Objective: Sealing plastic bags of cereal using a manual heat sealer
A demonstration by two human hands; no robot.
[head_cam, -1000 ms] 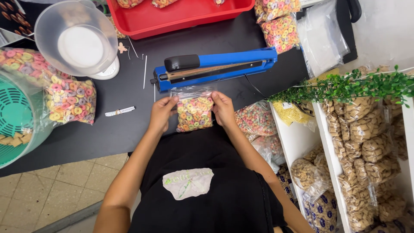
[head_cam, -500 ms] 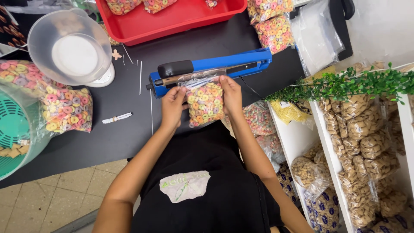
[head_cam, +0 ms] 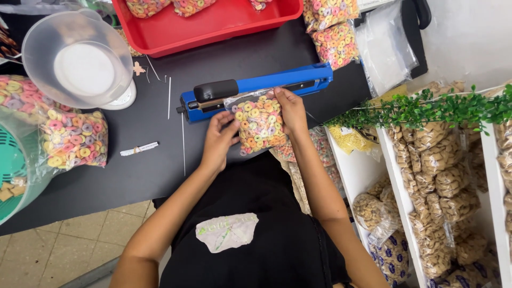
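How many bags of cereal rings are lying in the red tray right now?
3 clear bags of colourful cereal rings show in the red plastic tray, along its far edge: left, middle, right. The frame's top edge may hide more.

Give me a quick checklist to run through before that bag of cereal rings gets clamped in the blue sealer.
1. Both hands on the bag: left hand at its left side, right hand at its top right corner. Ok.
2. Open end of the bag of cereal rings lies on the blue sealer, under the black handle. Ok.
3. Sealer arm raised enough to clear the plastic. Cannot tell.
4. No rings in the strip to be sealed. Cannot tell.
5. Fingers clear of the sealing bar: right fingertips lie right by it. Not ok.
6. Room in the red tray for finished bags. Ok.
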